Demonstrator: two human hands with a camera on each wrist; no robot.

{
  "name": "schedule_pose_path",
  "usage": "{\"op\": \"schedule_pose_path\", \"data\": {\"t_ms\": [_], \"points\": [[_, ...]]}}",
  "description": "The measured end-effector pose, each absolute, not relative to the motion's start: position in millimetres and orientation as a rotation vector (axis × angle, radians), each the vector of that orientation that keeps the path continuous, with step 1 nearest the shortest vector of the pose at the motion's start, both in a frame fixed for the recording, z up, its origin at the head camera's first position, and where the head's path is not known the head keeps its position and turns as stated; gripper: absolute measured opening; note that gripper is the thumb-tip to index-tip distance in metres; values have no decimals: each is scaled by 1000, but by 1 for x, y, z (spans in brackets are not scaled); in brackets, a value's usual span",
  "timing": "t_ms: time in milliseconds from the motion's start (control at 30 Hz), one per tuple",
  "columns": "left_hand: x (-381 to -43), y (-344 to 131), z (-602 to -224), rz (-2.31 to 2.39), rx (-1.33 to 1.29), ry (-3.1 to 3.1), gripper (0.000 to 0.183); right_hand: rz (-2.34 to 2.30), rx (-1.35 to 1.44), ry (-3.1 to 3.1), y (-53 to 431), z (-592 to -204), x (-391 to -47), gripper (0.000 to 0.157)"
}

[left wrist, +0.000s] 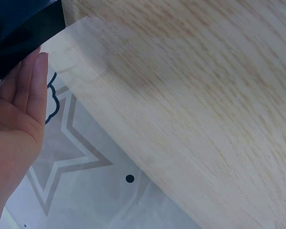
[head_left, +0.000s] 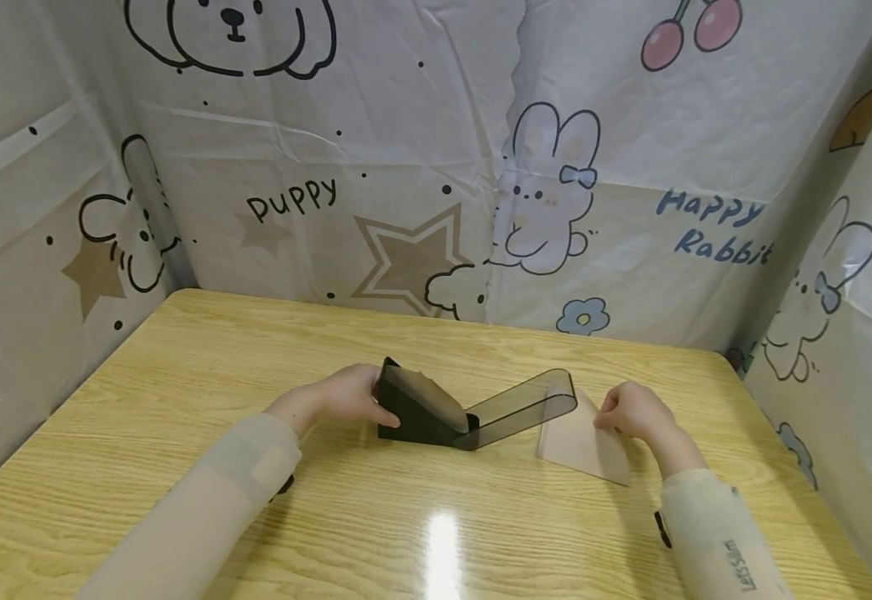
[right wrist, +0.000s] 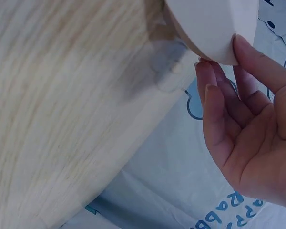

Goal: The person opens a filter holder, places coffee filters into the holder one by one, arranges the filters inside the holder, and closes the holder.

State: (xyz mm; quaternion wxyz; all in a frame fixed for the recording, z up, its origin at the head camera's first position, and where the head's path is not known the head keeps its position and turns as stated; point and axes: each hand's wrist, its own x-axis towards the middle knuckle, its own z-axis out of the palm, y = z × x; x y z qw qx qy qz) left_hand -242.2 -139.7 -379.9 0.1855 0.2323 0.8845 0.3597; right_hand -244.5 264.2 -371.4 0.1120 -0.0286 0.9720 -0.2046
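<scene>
My left hand [head_left: 349, 396] grips a black wedge-shaped filter holder [head_left: 417, 417] by its left end, thumb at the front. In the left wrist view, the fingers [left wrist: 33, 86] lie against the black holder [left wrist: 31, 38]. Its smoky see-through lid [head_left: 518, 408] is swung open to the right. A brownish surface shows at the holder's slanted top; I cannot tell what it is. My right hand [head_left: 638, 410] pinches the edge of fan-shaped pale paper coffee filters [head_left: 586, 446], partly behind the lid's end. The right wrist view shows the thumb on the filters' [right wrist: 214, 28] rounded edge.
Everything sits on a light wood-grain table [head_left: 331, 525], with a bright reflection near its front. Printed cloth [head_left: 406, 167] hangs behind the table and along both sides. A dark band or device shows at each sleeve.
</scene>
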Motion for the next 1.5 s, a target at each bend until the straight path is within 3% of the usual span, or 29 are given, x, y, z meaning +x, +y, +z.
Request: {"op": "schedule_pose_path", "data": {"t_ms": [600,767,1033,1500], "points": [[-243,-140,-379,1012,660,2495,32,-881,-317,2749,282,-347,-237,17],[-242,-140,-379,1007,656,2497,32,-853,-309,2822,283,-338,-235,31],[-241,-139,-378,1009,642,2499,33,-870,-302,2947,284,-320,-230,20],[-241,-139,-378,1011,650,2490,32,-1076,-152,3178,276,-277,-213,29]]}}
